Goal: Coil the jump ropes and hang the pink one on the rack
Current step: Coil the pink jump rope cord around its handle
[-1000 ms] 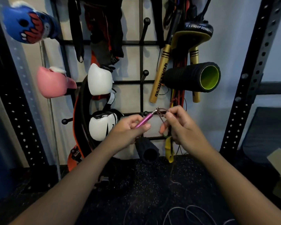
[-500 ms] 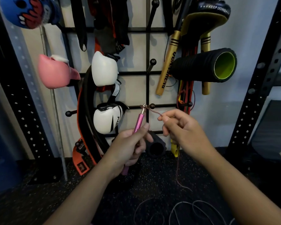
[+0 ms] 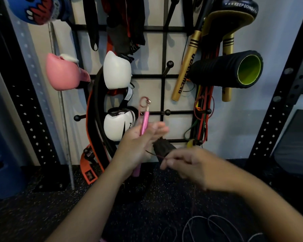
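My left hand [image 3: 138, 145] grips the slim pink jump-rope handle [image 3: 144, 124]; my right hand [image 3: 191, 165] pinches its thin cord [image 3: 155, 154]. Coiling barely begun, black wall rack [image 3: 162, 95] waiting.

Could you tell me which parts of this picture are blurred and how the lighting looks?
Head view: both hands are motion-blurred, the right hand most; the pink handle and rack stay sharper; light is dim, the floor dark; the wide lens bows the side uprights.
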`<state>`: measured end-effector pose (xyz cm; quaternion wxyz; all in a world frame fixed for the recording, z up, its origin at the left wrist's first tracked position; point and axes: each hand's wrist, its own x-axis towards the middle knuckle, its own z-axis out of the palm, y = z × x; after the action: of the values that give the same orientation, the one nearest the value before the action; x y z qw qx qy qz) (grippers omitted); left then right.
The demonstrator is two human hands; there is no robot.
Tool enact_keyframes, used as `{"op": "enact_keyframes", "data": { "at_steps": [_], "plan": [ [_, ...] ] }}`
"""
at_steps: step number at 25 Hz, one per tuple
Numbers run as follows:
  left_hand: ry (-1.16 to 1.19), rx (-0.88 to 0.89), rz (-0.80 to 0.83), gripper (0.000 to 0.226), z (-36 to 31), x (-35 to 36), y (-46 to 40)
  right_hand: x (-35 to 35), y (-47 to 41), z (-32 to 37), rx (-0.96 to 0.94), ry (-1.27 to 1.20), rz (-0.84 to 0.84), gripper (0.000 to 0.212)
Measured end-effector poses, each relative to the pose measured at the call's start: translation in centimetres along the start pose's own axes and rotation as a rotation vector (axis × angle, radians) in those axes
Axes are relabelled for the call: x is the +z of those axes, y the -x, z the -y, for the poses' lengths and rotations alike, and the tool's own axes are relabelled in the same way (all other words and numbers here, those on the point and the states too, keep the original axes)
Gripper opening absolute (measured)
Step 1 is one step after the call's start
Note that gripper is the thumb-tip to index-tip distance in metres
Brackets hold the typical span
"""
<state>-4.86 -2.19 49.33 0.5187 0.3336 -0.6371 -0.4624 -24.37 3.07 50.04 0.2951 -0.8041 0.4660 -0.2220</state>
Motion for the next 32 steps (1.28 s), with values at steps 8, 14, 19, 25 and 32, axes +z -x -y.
{"op": "enact_keyframes", "data": {
  "at_steps": [8,14,19,25,32],
  "plan": [
    [0.110,-0.194,0.331,0.034,-0.6,1.4,1.3,-2.3,-0.3,0.3,-0.094,-0.104,-0.513,0.016],
    [0.165,-0.188,0.336,0.030,-0.1,1.5,1.4,-2.8,-0.4,-1.0,-0.055,-0.293,-0.448,0.012],
    [0.184,-0.167,0.320,0.030,0.4,1.6,1.4,-1.8,-0.8,-0.7,0.008,-0.400,-0.583,0.019],
    [0.286,-0.133,0.276,0.032,1.0,1.8,1.4,-2.7,-0.5,-1.5,0.022,-0.523,-0.275,0.016],
    [0.352,-0.202,0.391,0.029,0.1,2.4,1.8,-1.9,-1.0,-1.7,-0.047,-0.321,-0.670,0.020]
  ]
}}
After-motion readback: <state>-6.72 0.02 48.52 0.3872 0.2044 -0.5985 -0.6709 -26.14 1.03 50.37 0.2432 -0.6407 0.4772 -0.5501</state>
